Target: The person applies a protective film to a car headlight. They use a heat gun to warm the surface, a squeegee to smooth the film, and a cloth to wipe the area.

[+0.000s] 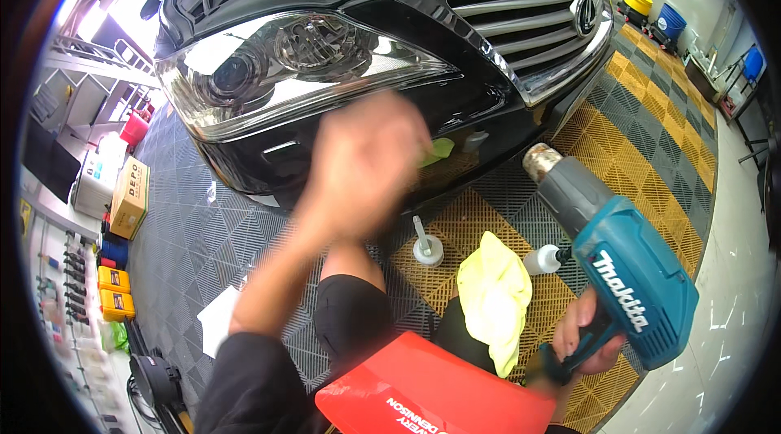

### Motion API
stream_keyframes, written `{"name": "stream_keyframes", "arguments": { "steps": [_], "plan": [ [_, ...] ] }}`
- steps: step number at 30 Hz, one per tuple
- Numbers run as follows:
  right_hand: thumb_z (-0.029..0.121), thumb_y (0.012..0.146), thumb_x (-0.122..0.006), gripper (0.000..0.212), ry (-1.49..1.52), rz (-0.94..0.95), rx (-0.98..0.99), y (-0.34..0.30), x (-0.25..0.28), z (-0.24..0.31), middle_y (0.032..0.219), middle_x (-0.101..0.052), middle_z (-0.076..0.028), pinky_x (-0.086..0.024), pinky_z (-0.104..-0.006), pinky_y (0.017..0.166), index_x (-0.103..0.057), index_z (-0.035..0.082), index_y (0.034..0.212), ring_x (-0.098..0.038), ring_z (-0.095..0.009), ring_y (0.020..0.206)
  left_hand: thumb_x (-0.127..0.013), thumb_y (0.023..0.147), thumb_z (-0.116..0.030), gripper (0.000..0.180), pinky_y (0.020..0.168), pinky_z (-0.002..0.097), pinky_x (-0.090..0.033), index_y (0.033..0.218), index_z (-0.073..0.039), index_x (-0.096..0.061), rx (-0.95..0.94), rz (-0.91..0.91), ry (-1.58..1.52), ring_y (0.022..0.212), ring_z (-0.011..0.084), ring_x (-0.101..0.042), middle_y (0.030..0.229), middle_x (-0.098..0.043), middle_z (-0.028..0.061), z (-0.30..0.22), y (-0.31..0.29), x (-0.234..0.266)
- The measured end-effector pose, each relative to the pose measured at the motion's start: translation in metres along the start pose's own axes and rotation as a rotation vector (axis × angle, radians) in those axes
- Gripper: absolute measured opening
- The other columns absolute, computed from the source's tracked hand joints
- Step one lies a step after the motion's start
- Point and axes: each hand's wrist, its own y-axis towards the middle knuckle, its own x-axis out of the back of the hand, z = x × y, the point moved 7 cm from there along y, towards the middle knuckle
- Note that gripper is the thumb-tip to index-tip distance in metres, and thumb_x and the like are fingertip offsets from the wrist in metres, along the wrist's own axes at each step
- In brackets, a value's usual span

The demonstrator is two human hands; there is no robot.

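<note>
A teal heat gun (pixel 639 287) with a dark nozzle housing and stained metal tip is gripped at its handle by my right hand (pixel 584 335). Its nozzle points up and left, toward the black car's front bumper (pixel 468 141). My left hand (pixel 366 157) is raised in front of the bumper, just below the clear headlight (pixel 293 60). Motion smears its fingers, so I cannot make out whether it touches the car or holds anything. A yellow-green cloth (pixel 495 300) is draped near my leg, left of the heat gun.
A white spray bottle (pixel 543 260) and a white round container (pixel 428 250) stand on the grey and yellow floor tiles (pixel 651 117). A red glossy panel (pixel 431 393) crosses the lower edge. Left are a cardboard box (pixel 130 198) and yellow cases (pixel 116 292); buckets (pixel 670 21) stand far right.
</note>
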Motion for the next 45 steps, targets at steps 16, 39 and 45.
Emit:
{"name": "stream_keyframes", "arguments": {
  "steps": [16, 39, 45],
  "plan": [
    [0.029, 0.082, -0.075, 0.075, -0.363, 0.131, 0.039, 0.027, -0.007, -0.04, 0.1, -0.066, -0.029, -0.047, -0.0299, 0.058, -0.044, -0.02, 0.13, -0.061, -0.024, 0.06, -0.08, 0.089, -0.029, 0.07, 0.093, 0.0464, -0.055, 0.144, 0.0, -0.048, 0.333, 0.447, -0.027, 0.11, 0.0414, -0.067, 0.113, -0.065, 0.0193, 0.08, -0.213, -0.216],
    [0.04, 0.094, -0.068, 0.045, -0.458, -0.384, -0.51, 0.161, -0.192, -0.047, 0.076, -0.056, -0.01, -0.049, -0.0293, 0.053, -0.051, -0.002, 0.101, -0.059, -0.017, 0.06, -0.065, 0.097, -0.039, 0.061, 0.108, 0.0472, -0.048, 0.142, 0.0, -0.054, 1.508, -0.056, -0.876, 0.124, 0.0351, -0.063, 0.138, -0.062, 0.0204, -0.072, -0.232, 0.065],
    [0.028, 0.095, -0.064, 0.038, -0.476, -0.444, -0.658, 0.21, -0.245, -0.064, 0.091, -0.058, -0.014, -0.051, -0.0312, 0.052, -0.052, -0.006, 0.109, -0.059, -0.018, 0.059, -0.058, 0.101, -0.035, 0.058, 0.11, 0.0483, -0.046, 0.145, 0.001, -0.05, 1.702, -0.54, -1.191, 0.126, 0.0349, -0.061, 0.14, -0.061, 0.0206, -0.117, -0.212, 0.13]
  ]
}}
